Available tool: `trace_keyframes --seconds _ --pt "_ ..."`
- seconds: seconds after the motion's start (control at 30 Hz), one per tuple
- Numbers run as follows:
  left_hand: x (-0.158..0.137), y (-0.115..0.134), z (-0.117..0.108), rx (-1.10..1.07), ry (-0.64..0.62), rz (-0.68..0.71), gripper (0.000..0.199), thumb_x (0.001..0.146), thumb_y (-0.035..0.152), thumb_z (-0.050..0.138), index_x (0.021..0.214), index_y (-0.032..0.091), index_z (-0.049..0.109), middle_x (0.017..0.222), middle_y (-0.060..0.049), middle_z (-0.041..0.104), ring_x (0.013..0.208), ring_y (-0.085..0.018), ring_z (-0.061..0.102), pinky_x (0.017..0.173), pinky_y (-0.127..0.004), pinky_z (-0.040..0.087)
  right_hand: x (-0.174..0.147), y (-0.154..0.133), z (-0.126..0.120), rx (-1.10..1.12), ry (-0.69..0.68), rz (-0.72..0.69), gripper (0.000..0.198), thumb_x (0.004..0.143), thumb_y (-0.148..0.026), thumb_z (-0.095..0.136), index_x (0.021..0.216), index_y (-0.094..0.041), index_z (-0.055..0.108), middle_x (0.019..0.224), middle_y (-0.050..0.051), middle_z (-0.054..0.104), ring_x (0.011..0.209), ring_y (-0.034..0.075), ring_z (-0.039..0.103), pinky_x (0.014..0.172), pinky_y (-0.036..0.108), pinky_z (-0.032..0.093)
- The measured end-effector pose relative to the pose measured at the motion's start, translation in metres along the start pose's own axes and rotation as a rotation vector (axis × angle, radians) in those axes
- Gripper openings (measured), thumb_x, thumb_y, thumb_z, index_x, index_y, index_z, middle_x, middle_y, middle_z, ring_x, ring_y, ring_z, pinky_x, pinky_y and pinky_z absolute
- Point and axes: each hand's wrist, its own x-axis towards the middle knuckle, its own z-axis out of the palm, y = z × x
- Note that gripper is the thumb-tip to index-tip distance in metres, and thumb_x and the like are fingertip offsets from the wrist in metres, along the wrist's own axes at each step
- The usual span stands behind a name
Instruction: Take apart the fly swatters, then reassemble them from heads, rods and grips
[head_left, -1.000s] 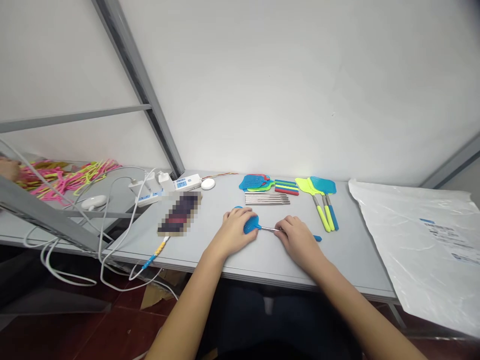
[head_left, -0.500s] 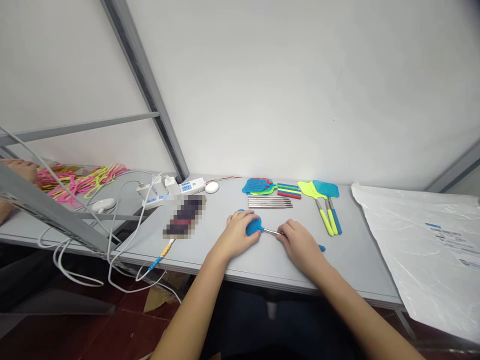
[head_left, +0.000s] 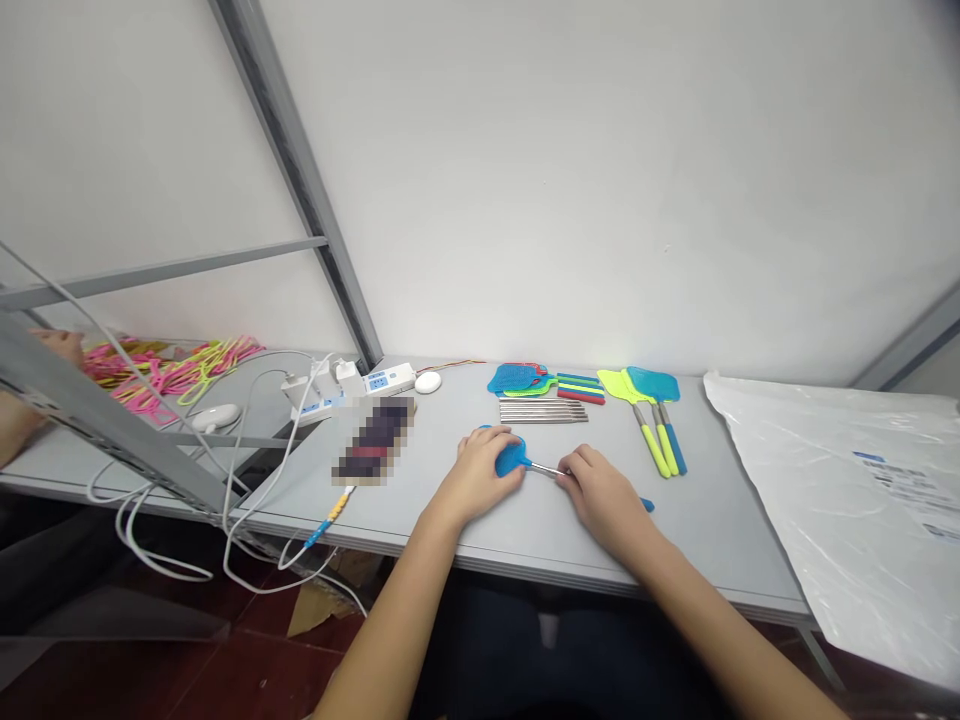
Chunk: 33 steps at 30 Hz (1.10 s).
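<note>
A blue fly swatter (head_left: 511, 457) with a thin metal rod lies low over the table in front of me. My left hand (head_left: 480, 478) is closed over its flat head and covers much of it. Around the rod, my right hand (head_left: 598, 492) pinches with thumb and fingers. The blue handle end sticks out past the right hand, and the part between is hidden. Behind my hands lie several bare metal rods (head_left: 543, 411) in a row. Beyond these are blue, green and red swatter heads (head_left: 516, 377) with coloured handles (head_left: 580, 387) beside them.
Assembled yellow and blue swatters (head_left: 657, 434) lie to the right, near a white plastic package (head_left: 832, 500). At the left are a blurred-out object (head_left: 375, 440), a power strip (head_left: 390, 379), white cables and a metal frame (head_left: 300, 190). Another person's hand (head_left: 64, 347) is near pink and yellow cords (head_left: 180, 375).
The view has shifted slightly, so everything sits a little lower and further right. Both hands keep their hold on the blue fly swatter.
</note>
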Motion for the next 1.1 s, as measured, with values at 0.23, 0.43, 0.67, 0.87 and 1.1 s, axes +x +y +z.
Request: trace_keyframes --seconds 0.23,0.43,0.67,0.87,1.1 --pt "0.0002 0.0009 0.0 0.009 0.012 0.001 0.032 0.081 0.033 0.059 0.112 0.027 0.06 0.127 -0.004 0.055 0.118 -0.025 0.046 0.103 -0.044 0.033 0.0004 -0.0002 0.0006 -0.009 0.0 0.003 0.01 0.093 -0.023 0.044 0.09 -0.021 0.053 0.092 0.004 0.055 0.083 0.018 0.053 0.071 0.03 0.043" --pt "0.0001 0.0014 -0.0001 0.006 0.019 -0.007 0.032 0.081 0.033 0.058 0.113 0.027 0.059 0.128 -0.005 0.054 0.119 -0.025 0.046 0.103 -0.045 0.033 0.0001 -0.002 0.0009 -0.039 0.017 -0.02 0.009 0.093 -0.022 0.045 0.092 -0.02 0.054 0.093 0.004 0.055 0.084 0.018 0.054 0.071 0.03 0.043" --pt "-0.0004 0.0002 0.0008 0.008 0.021 0.002 0.031 0.08 0.032 0.06 0.111 0.028 0.059 0.126 -0.004 0.055 0.12 -0.024 0.045 0.103 -0.044 0.033 0.0003 -0.0022 0.0033 -0.07 0.014 -0.01 0.008 0.093 -0.023 0.045 0.092 -0.021 0.053 0.09 0.003 0.056 0.083 0.018 0.054 0.071 0.03 0.042" --pt "-0.001 0.0002 0.0007 -0.004 0.023 -0.013 0.033 0.078 0.031 0.061 0.111 0.027 0.059 0.127 -0.005 0.055 0.119 -0.025 0.046 0.102 -0.044 0.034 -0.0007 -0.0016 0.0032 -0.066 0.017 -0.025 0.007 0.092 -0.023 0.046 0.091 -0.021 0.053 0.089 0.003 0.057 0.083 0.019 0.054 0.071 0.03 0.042" --pt "-0.0003 0.0008 0.0003 -0.017 0.049 -0.004 0.031 0.079 0.031 0.06 0.11 0.027 0.06 0.125 -0.004 0.056 0.117 -0.025 0.048 0.1 -0.043 0.035 -0.0005 -0.0023 0.0022 -0.079 0.004 -0.025 0.007 0.092 -0.023 0.046 0.09 -0.021 0.053 0.089 0.004 0.057 0.082 0.019 0.054 0.069 0.03 0.041"
